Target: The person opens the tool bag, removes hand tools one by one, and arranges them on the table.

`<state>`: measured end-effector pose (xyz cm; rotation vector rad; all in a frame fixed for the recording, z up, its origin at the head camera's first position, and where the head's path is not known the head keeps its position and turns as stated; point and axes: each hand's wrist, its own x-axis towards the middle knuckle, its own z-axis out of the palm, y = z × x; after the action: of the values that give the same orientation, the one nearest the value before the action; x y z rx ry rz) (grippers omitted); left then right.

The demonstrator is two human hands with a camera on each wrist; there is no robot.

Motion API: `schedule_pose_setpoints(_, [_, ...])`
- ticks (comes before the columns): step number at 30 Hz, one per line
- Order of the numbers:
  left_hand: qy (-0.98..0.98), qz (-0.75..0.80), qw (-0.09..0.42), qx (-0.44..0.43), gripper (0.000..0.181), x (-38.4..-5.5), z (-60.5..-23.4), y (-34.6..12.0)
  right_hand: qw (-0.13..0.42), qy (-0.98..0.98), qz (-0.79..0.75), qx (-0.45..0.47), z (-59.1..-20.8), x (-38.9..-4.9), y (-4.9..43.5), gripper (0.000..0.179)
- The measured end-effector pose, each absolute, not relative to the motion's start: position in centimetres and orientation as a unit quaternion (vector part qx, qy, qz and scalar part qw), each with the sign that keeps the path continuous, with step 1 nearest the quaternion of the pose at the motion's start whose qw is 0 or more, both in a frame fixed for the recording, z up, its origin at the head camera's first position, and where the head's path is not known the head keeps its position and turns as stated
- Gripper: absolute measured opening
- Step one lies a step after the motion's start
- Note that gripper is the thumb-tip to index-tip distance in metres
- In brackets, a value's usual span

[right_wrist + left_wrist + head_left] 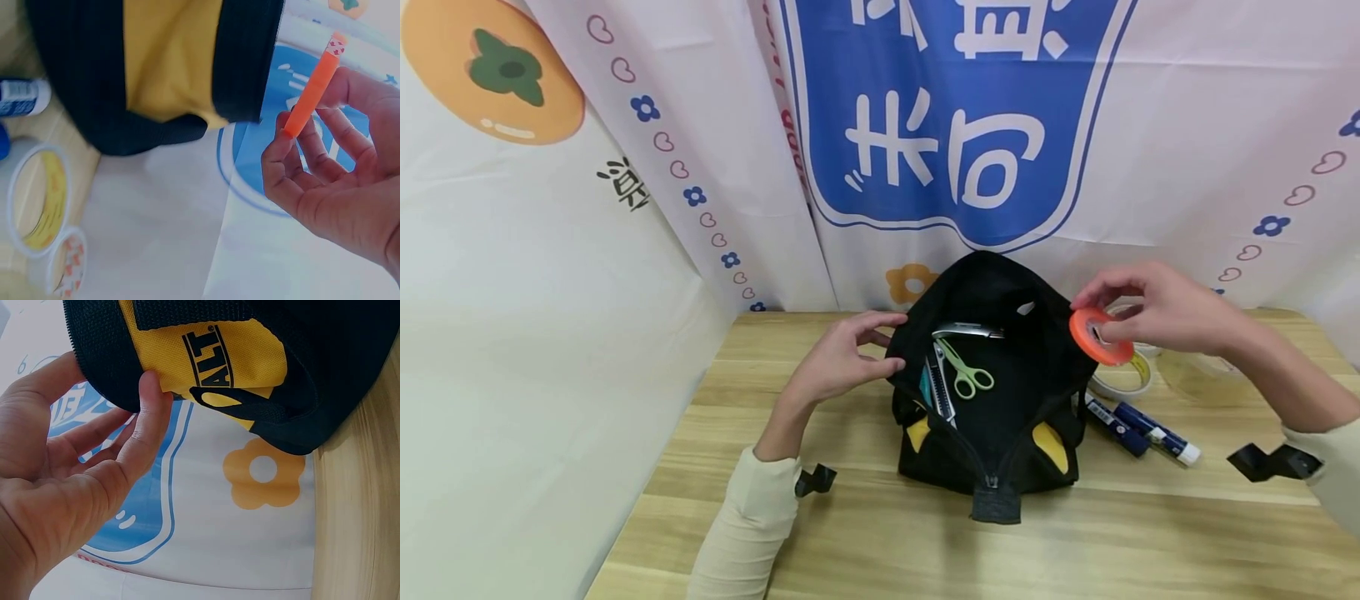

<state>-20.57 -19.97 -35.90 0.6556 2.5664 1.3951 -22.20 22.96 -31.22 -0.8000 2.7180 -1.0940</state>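
A black and yellow tool bag (943,479) stands unzipped on the table. My left hand (850,354) holds the left edge of its opening, thumb on the outside (150,394). Beside the right edge of the opening, my right hand (1172,312) pinches a roll of bright orange tape (312,90) between thumb and fingers. Inside the bag lie light green scissors (972,381), a utility knife (941,392) with a dark blade slot, and a silver utility knife (962,330). A teal item next to the first knife is mostly hidden.
Right of the bag lie two blue glue sticks (1157,433), a tape roll with a yellow inside (49,203) and a smaller roll with a red-patterned inside (74,262). A see-through yellowish item (1202,379) sits behind them. Printed cloth hangs along the table's back.
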Motion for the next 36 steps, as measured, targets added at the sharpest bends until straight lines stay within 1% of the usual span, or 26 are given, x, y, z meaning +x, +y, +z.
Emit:
schedule_pose_setpoints(9, [0.856, 0.463, 0.069, 0.221, 0.060, -20.6, -36.0, -20.0, 0.009, 0.920, -0.332, -0.207, -33.6, -21.6, 26.8, 0.031])
schedule_pose_setpoints(17, [0.855, 0.464, 0.070, 0.222, 0.060, -20.6, -36.0, -20.0, 0.004, 0.945, -0.291, -0.150, -36.6, -21.5, 29.6, 0.032])
schedule_pose_setpoints(26, [0.854, 0.465, 0.073, 0.220, 0.060, -20.6, -36.0, -19.9, -0.039, 0.952, -0.276, -0.125, -40.4, -20.3, 31.7, 0.029])
schedule_pose_setpoints(31, [0.855, 0.465, 0.071, 0.220, 0.060, -20.6, -36.0, -19.9, -0.076, 0.948, -0.279, -0.131, -42.0, -19.6, 32.5, 0.028])
schedule_pose_setpoints(36, [0.854, 0.465, 0.071, 0.220, 0.060, -20.6, -36.0, -19.8, -0.079, 0.955, -0.268, -0.096, -42.8, -18.9, 32.9, 0.034])
